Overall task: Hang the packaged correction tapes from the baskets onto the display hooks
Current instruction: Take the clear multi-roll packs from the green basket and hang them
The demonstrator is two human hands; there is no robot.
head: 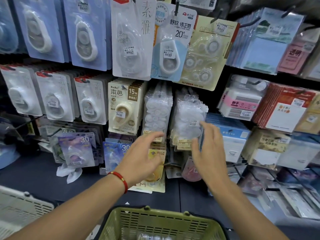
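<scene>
Both my hands reach toward the hook wall. My left hand point(140, 156), with a red bracelet at the wrist, hovers with relaxed fingers in front of a stack of clear packaged correction tapes point(156, 111) and above a yellow-carded pack point(155, 172). My right hand point(207, 149) is held edge-on against a second stack of clear packs point(188, 118), its fingers straight beside the stack's right edge. Neither hand plainly holds a pack. A green basket point(161, 222) sits directly below me with something pale inside at the bottom edge.
Rows of carded correction tapes point(124, 106) hang on hooks across the wall, with sticky notes point(242, 101) and notepads to the right. A white basket point(19, 205) stands at lower left. A dark shelf ledge point(34, 174) runs below the hooks.
</scene>
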